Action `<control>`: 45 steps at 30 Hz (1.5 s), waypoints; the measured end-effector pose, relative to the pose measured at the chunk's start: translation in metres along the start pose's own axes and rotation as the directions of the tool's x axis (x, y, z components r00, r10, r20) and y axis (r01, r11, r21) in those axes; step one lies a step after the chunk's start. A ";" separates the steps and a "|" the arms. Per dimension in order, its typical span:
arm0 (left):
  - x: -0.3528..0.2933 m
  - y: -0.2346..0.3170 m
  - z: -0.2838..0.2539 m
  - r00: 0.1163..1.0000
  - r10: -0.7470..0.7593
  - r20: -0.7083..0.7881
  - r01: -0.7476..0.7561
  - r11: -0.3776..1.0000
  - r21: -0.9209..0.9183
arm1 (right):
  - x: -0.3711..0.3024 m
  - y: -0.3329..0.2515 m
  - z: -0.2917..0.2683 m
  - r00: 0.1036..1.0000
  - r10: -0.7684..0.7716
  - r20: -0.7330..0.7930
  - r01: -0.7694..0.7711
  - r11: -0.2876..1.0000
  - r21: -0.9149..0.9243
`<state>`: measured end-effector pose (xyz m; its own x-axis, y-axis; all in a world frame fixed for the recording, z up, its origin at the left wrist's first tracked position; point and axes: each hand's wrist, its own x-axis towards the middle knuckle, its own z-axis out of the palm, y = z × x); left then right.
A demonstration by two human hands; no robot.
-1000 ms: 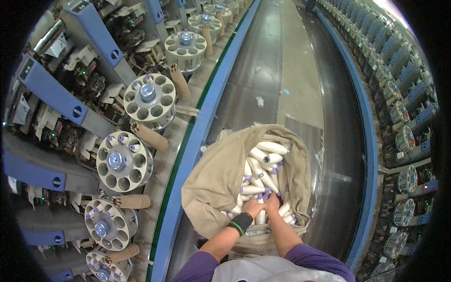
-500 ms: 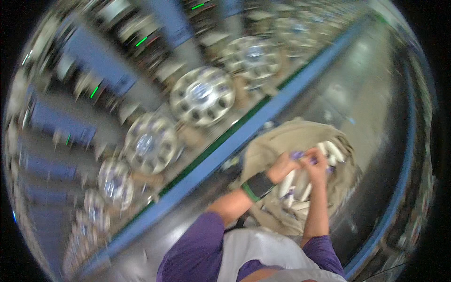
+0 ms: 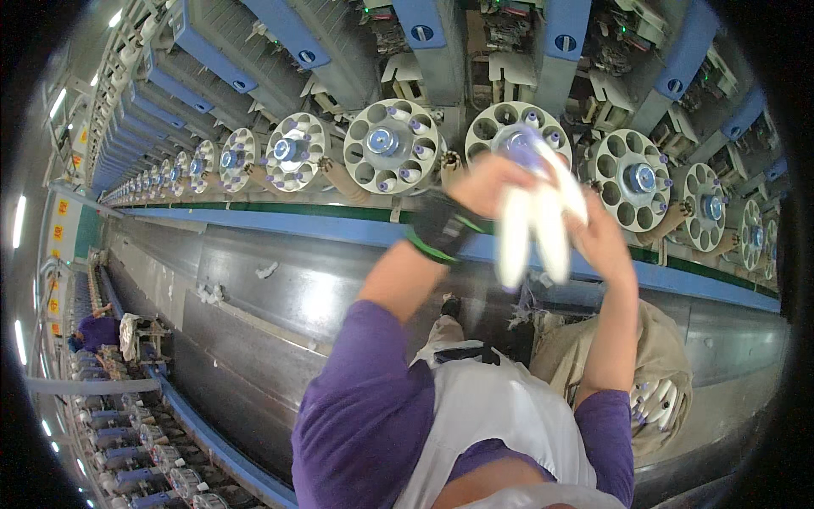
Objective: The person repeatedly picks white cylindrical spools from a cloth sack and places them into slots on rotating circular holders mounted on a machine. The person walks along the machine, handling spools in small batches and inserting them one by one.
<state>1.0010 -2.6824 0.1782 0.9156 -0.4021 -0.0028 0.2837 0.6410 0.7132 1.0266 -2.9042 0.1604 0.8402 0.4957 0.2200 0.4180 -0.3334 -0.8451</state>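
Observation:
Several white yarn bobbins (image 3: 512, 242) with purple tube ends are held up in front of me. My left hand (image 3: 492, 185), with a black and green wristband, is closed around their upper ends, and two of them hang down from it. Another bobbin (image 3: 566, 188) slants down to my right hand (image 3: 604, 242), whose fingers close on its lower end; motion blurs both hands. Just behind the hands stands a round bobbin magazine (image 3: 479, 127) with a ring of holes, partly covered by them.
More round magazines (image 3: 392, 174) line the machine, some holding purple-tipped bobbins. A blue rail (image 3: 339, 222) runs along its front. At my right, a beige cloth sack (image 3: 670, 339) holds more bobbins. Lint (image 3: 268, 271) lies on the dark floor. Another person (image 3: 97, 332) in purple is far left.
Both hands have come up from the sack to the magazines, carrying several bobbins. My view has turned, so the machine row now runs across the top and the sack lies lower right.

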 end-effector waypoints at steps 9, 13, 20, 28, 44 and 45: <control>-0.078 0.145 -0.060 0.921 0.378 -0.091 -0.359 0.917 0.175 | 0.077 -0.057 0.098 0.914 -0.226 0.337 0.015 0.849 0.528; -0.071 0.174 -0.063 0.925 0.378 -0.042 -0.370 0.919 0.136 | 0.080 -0.072 0.112 0.936 -0.140 0.323 -0.012 0.903 0.429; -0.054 0.183 -0.070 0.914 0.401 -0.063 -0.400 0.916 0.033 | 0.064 -0.085 0.126 0.818 -0.211 0.535 -0.244 0.715 0.655; -0.046 0.187 -0.114 0.886 0.452 -0.104 -0.450 0.892 0.047 | 0.033 0.006 0.100 0.940 -0.215 0.265 0.220 0.975 0.011; -0.103 0.183 -0.188 0.879 0.430 -0.208 -0.463 0.873 -0.153 | 0.119 -0.007 0.110 0.920 0.364 -0.146 -0.297 0.889 0.348; -0.103 0.181 -0.194 0.883 0.423 -0.202 -0.461 0.861 -0.214 | 0.135 -0.031 0.149 0.977 0.205 0.055 -0.212 0.928 0.306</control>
<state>1.0132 -2.3979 0.1716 0.9864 0.0482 0.1573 -0.1172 0.8772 0.4657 1.0752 -2.7076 0.1431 0.8877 0.4603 0.0152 0.1043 -0.1688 -0.9801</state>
